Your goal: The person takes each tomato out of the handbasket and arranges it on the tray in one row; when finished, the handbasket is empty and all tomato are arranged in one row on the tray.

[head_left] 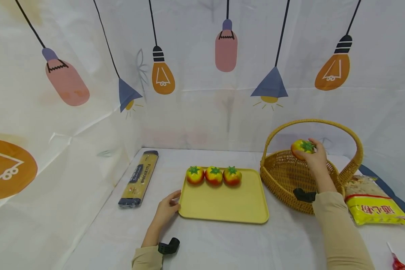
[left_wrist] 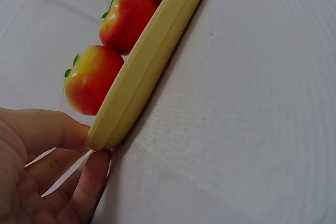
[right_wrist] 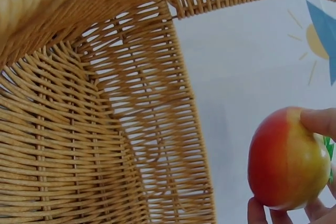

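Note:
My right hand (head_left: pixel 316 159) grips a red and yellow tomato (head_left: pixel 302 149) with a green leafy top, raised over the wicker basket (head_left: pixel 280 189). In the right wrist view, the thumb lies on one side of this tomato (right_wrist: pixel 289 158) and fingertips on the other. At the left edge of the yellow tray (head_left: pixel 222 205), my left hand (head_left: pixel 166 210) pinches the rim; the left wrist view has its thumb and a finger at the tray's edge (left_wrist: pixel 142 77). Three similar tomatoes (head_left: pixel 214 176) sit in a row along the tray's far side.
A spaghetti pack (head_left: pixel 140 179) lies left of the tray. Right of the basket is a yellow-labelled bag (head_left: pixel 374 202), with a red object (head_left: pixel 398 262) nearer the front. The basket's tall handle (head_left: pixel 312 120) arches over it. A lamp-patterned cloth (head_left: pixel 195 112) hangs behind.

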Demonstrator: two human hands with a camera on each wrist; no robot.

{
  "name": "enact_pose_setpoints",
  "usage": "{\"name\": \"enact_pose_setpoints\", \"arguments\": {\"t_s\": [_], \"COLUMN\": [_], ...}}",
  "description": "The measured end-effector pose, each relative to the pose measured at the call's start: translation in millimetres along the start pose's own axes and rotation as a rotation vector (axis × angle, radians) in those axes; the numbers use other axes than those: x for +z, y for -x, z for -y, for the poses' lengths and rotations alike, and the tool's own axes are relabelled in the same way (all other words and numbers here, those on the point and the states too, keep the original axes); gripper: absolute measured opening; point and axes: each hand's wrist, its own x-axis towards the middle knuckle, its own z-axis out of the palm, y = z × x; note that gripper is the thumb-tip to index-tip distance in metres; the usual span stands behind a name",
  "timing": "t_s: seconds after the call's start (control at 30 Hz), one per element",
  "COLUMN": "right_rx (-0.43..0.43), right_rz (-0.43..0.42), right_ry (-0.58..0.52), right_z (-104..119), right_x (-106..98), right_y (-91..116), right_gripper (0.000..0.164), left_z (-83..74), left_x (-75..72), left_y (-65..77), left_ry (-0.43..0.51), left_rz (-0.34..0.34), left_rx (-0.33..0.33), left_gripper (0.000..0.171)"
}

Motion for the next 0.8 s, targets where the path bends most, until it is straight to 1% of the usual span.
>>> {"name": "enact_pose_setpoints", "arguments": {"t_s": [0.17, 0.37, 0.7, 0.77, 0.8], "right_rx": [0.01, -0.003, -0.023, -0.03, -0.033], "right_rz": [0.012, 0.038, 0.057, 0.057, 0.054], "right_ry": [-0.006, 0.008, 0.052, 0.059, 0.071], "right_z": [3, 9, 18, 19, 19], "right_x": [1, 3, 9, 11, 11], "right_y": [3, 9, 21, 24, 25], "right_gripper": [0.071, 0.072, 0.074, 0.074, 0.074], "left_z": [0.9, 0.6, -0.1, -0.2, -0.3], "left_x": [0.0, -0.7, -1.9, -2.0, -1.9], "left_y": [-0.3, -1.4, -0.8, -0.4, -0.3], "left_ry": [-0.006, -0.004, 0.008, 0.002, 0.003], "left_rz": [0.001, -0.002, 0.005, 0.006, 0.005], "left_rx": [-0.002, 0.004, 0.004, 0.021, 0.018], "left_gripper": [0.05, 0.05, 0.05, 0.05, 0.05]}}
